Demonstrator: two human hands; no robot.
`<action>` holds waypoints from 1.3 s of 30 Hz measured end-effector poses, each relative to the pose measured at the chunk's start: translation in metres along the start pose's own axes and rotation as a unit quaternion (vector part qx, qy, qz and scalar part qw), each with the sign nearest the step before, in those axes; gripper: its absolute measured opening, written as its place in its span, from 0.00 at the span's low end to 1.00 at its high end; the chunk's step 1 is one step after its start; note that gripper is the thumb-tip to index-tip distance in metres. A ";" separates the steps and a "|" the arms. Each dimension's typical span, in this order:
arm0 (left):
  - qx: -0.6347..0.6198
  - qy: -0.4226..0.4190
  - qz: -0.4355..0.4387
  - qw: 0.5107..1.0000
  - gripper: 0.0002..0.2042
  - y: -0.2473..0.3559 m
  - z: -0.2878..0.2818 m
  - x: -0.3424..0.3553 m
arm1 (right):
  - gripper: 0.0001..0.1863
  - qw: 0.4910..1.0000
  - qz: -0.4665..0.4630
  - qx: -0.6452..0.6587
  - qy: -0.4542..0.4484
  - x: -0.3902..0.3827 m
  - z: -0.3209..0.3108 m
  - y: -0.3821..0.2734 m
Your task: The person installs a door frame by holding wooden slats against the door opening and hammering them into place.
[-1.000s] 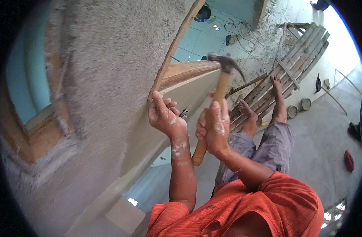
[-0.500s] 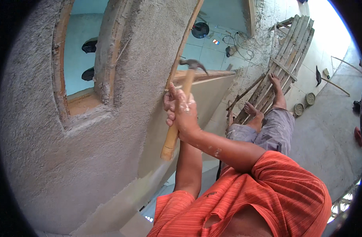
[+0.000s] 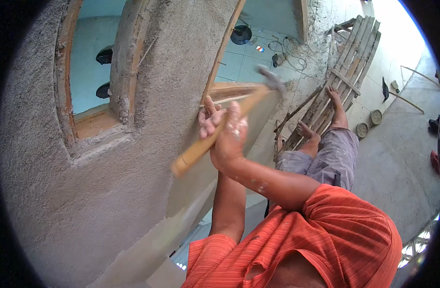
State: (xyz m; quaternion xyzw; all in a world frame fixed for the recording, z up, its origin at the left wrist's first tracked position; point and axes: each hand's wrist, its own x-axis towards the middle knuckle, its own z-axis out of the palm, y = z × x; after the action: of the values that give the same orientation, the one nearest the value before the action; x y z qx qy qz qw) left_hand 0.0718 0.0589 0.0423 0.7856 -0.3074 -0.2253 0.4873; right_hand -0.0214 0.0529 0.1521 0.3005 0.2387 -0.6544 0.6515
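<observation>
My right hand (image 3: 231,139) grips a hammer by its wooden handle (image 3: 191,154), held diagonally across my left hand; the steel head (image 3: 269,76) is blurred, up and to the right. My left hand (image 3: 209,117) is at the wooden frame (image 3: 225,47) of an opening in the plastered wall (image 3: 167,86), thumb raised, fingers curled; whatever they hold is hidden or too small to name. A wooden sill (image 3: 237,89) runs right from there, behind the hammer.
My bare feet (image 3: 334,94) rest on a rough plank platform (image 3: 361,53). Two round containers (image 3: 376,116), loose cables (image 3: 297,60) and sticks (image 3: 407,102) lie on the floor. A second framed opening (image 3: 93,62) is at left.
Over the last half second the hammer has tilted, its head swinging right and its butt moving left. Earlier, my left hand was more open and the view showed less of the left opening.
</observation>
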 end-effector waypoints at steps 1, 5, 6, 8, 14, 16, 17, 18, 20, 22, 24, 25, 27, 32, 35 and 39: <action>0.002 -0.001 0.001 1.000 0.20 -0.001 0.000 0.000 | 0.17 0.987 0.085 -0.135 -0.029 0.000 -0.002 -0.002; 0.013 -0.013 0.013 1.000 0.20 -0.003 -0.001 0.003 | 0.15 0.996 -0.023 -0.074 -0.036 0.003 -0.009 -0.002; 0.016 -0.016 0.015 1.000 0.20 -0.004 -0.003 0.003 | 0.15 0.994 -0.026 -0.073 -0.073 0.004 -0.008 0.000; 0.014 -0.023 0.017 0.999 0.20 -0.005 -0.005 0.004 | 0.15 0.996 -0.074 0.055 -0.019 0.005 -0.008 0.004; 0.118 -0.117 0.136 0.977 0.21 -0.005 0.018 0.012 | 0.12 0.989 0.018 -0.109 -0.094 0.013 -0.034 -0.023; 0.053 -0.025 0.074 0.996 0.21 -0.005 0.032 0.010 | 0.15 0.980 -0.132 -0.134 -0.064 0.031 -0.045 -0.033; -0.003 0.031 0.028 0.999 0.21 -0.005 0.037 0.008 | 0.15 0.980 -0.126 -0.144 -0.044 0.039 -0.053 -0.042; -0.009 0.043 0.014 0.999 0.21 -0.005 0.042 0.008 | 0.14 0.959 -0.176 -0.210 -0.069 0.046 -0.063 -0.054; 0.020 0.089 0.064 0.994 0.19 -0.007 0.047 0.006 | 0.14 0.925 -0.225 -0.289 -0.101 0.066 -0.079 -0.080; -0.026 0.082 0.059 0.995 0.18 -0.010 0.052 0.005 | 0.11 0.798 -0.369 -0.438 -0.186 0.092 -0.092 -0.101; -0.013 0.114 0.072 0.991 0.18 -0.015 0.055 0.004 | 0.09 0.729 -0.364 -0.538 -0.216 0.106 -0.111 -0.124; -0.041 0.118 0.070 0.990 0.18 -0.017 0.057 0.004 | 0.09 0.674 -0.355 -0.605 -0.232 0.109 -0.119 -0.130; -0.040 0.141 0.074 0.986 0.17 -0.022 0.060 0.005 | 0.09 0.685 -0.321 -0.614 -0.226 0.115 -0.130 -0.136; -0.044 0.171 0.178 0.968 0.16 -0.033 0.061 0.007 | 0.10 0.682 -0.221 -0.650 -0.251 0.124 -0.132 -0.158; 0.130 0.223 0.202 0.945 0.15 -0.032 0.053 0.006 | 0.23 0.612 -0.174 -0.712 -0.297 0.131 -0.125 -0.186; 0.323 0.252 0.384 0.827 0.22 -0.015 0.043 0.004 | 0.26 0.556 -0.134 -0.755 -0.320 0.147 -0.112 -0.217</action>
State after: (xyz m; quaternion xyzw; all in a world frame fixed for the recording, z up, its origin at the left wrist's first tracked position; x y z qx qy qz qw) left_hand 0.0503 0.0343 0.0100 0.7463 -0.5063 0.2978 0.3131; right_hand -0.2237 0.0354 -0.0478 -0.5662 0.4590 -0.3674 0.5778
